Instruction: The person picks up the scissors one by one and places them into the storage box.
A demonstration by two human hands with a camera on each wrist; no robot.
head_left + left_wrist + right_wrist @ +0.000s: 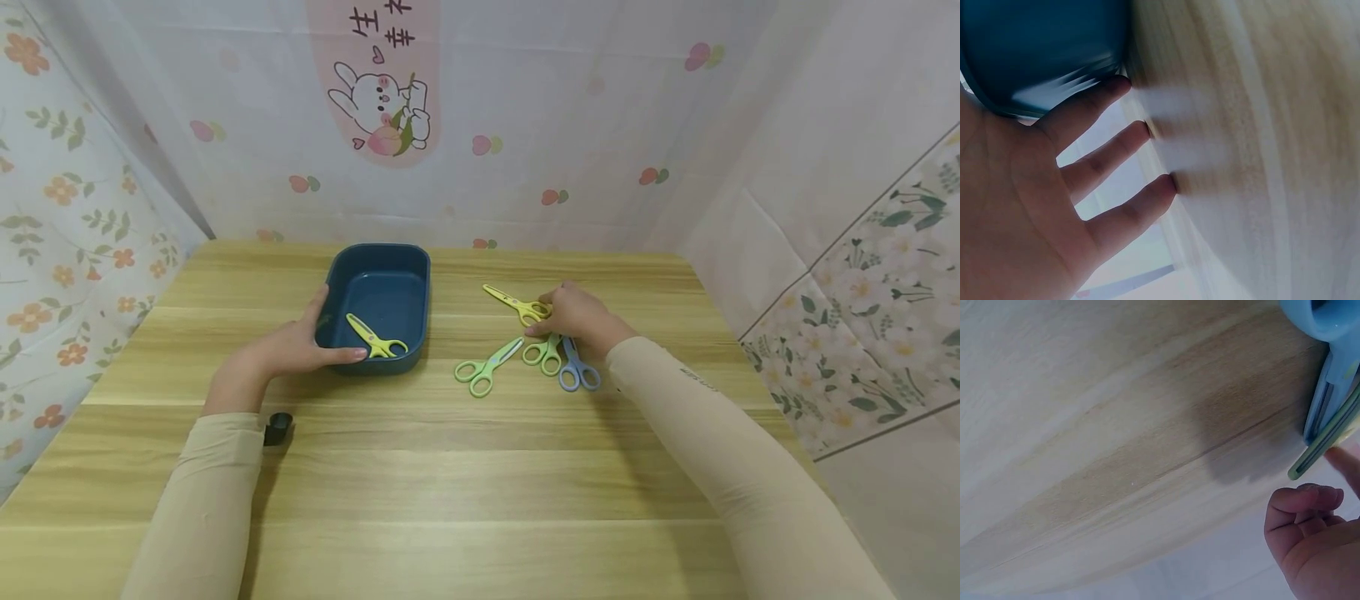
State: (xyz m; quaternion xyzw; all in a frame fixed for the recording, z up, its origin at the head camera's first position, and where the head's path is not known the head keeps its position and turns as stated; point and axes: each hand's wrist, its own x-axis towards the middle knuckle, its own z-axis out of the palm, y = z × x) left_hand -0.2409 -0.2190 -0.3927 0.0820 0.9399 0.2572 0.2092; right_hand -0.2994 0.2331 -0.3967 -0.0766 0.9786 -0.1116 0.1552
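Observation:
A dark blue box (378,279) holds a pair of yellow-green scissors (375,337) leaning on its near wall. My left hand (296,342) spans its left near corner, thumb over the near rim. In the left wrist view the hand's other fingers (1129,209) stretch straight, tips at the tabletop. On the right, my right hand (577,317) pinches the handle end of yellow scissors (513,302) with thumb and forefinger. Under that hand lie green scissors (551,360) and blue scissors (576,371), their blades partly hidden. Light green scissors (483,371) lie nearer the box.
The wooden table (435,492) runs back to a printed curtain (510,167). A small black object (278,427) is at the left wrist. A flowered panel (870,308) borders the right side.

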